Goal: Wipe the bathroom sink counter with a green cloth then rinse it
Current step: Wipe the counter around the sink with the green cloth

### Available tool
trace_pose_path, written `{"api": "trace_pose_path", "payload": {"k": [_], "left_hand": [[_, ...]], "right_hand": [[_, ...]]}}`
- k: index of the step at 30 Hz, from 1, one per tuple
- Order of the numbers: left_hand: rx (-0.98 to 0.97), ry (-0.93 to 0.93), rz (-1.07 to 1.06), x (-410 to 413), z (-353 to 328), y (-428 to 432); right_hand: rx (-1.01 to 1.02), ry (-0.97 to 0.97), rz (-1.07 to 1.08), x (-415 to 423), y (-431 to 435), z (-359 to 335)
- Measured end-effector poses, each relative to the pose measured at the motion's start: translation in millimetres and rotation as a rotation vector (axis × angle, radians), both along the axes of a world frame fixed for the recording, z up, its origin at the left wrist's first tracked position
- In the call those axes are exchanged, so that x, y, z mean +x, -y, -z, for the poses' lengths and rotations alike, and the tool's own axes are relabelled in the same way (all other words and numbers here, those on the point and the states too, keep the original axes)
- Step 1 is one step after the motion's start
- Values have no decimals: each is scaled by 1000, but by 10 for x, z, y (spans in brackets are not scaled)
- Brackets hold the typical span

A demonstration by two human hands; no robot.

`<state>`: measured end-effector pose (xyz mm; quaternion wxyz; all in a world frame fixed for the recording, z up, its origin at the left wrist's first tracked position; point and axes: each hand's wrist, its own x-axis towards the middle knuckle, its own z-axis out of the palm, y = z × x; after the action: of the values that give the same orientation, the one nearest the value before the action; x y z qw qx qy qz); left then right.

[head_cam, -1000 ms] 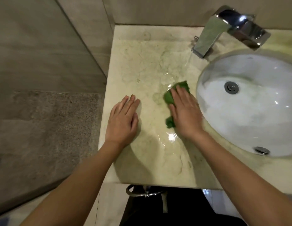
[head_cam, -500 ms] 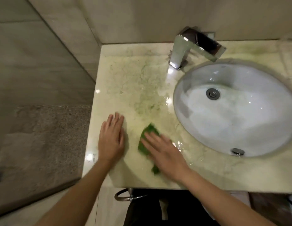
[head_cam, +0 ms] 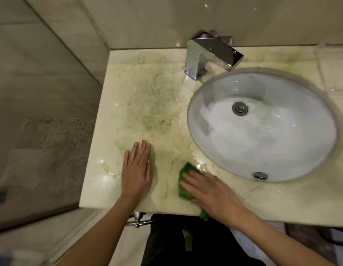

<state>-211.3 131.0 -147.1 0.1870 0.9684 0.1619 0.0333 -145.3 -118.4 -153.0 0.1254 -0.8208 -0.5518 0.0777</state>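
The green cloth (head_cam: pixel 186 181) was pressed flat under the released right hand (head_cam: pixel 211 191) at 8 o'clock of the sink (head_cam: pixel 262 141); the left hand (head_cam: pixel 137 173) was laid flat, released, on the tabletop (head_cam: pixel 140 96).

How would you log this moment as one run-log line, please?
phase: wiping | right hand: pressing green cloth at counter front edge | left hand: flat on counter | rinse: not yet

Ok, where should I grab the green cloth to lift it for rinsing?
Probably the green cloth at its exposed end beyond the right hand fingertips, from above: the hand lies flat on it, so curling the fingers gathers it. Its corner over the counter front edge is free too.
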Motion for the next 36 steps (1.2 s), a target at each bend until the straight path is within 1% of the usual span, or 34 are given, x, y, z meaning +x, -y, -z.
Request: {"api": "trace_pose_path", "payload": {"k": [2, 4, 5, 6, 7, 9, 10, 11, 12, 14, 15, 16, 17, 19, 21, 22, 24, 26, 27, 28, 29, 31, 32, 34, 36], "left_hand": [[-1, 5, -13, 45, -2, 118], [-16, 11, 3, 118, -2, 292], [-24, 10, 20, 150, -4, 376], [-22, 4, 47, 165, -6, 448], [-11, -2, 76, 169, 1, 489], [12, -8, 104, 165, 14, 492], [20, -11, 103, 165, 23, 478], [25, -17, 95, 174, 26, 483], [27, -22, 86, 189, 20, 507], [38, -29, 105, 239, 8, 590], [45, -28, 134, 262, 15, 634], [53, -24, 161, 275, 17, 670], [55, -22, 178, 275, 21, 695], [48, -17, 177, 264, 16, 709], [41, -14, 167, 269, 8, 706], [42, -15, 168, 273, 4, 704], [46, -8, 176, 297, 3, 694], [41, 0, 190, 292, 11, 684], [32, -2, 192, 272, 13, 681], [23, -5, 193, 256, 14, 678], [20, -6, 197, 248, 5, 679], [17, -5, 203, 260, -8, 679], [20, -5, 206, 269, -16, 685], [31, -13, 202, 268, -27, 689], [32, -18, 200, 261, -32, 695]], "right_hand": [[7, 15, 153, 244, -32, -32], [8, -12, 325, 339, -264, -75], [26, -17, 338, 293, -353, -86], [29, -23, 293, 204, -356, -68], [23, -27, 200, 107, -272, -43], [-8, -20, 8, 21, 87, -25], [-18, -1, -25, 62, 258, -21], [-22, 7, -3, 139, 377, -28], [-22, -4, 65, 226, 407, -51], [-9, -20, 257, 335, 249, -92], [8, -26, 317, 309, 119, -106], [23, -27, 309, 229, 35, -103], [30, -29, 239, 114, 35, -69], [6, -42, 58, -39, 275, -42], [-7, -24, -3, 22, 609, -59], [-16, -17, 12, 103, 710, -73], [-19, -11, 119, 279, 693, -86], [10, -29, 270, 298, 466, -92], [26, -42, 302, 220, 364, -91], [32, -50, 278, 117, 320, -71], [27, -55, 207, 23, 360, -56], [4, -49, 53, -27, 626, -63], [-7, -38, 24, 16, 786, -79], [-44, -50, 102, 159, 993, -120], [-62, -83, 283, 233, 988, -158]]}}
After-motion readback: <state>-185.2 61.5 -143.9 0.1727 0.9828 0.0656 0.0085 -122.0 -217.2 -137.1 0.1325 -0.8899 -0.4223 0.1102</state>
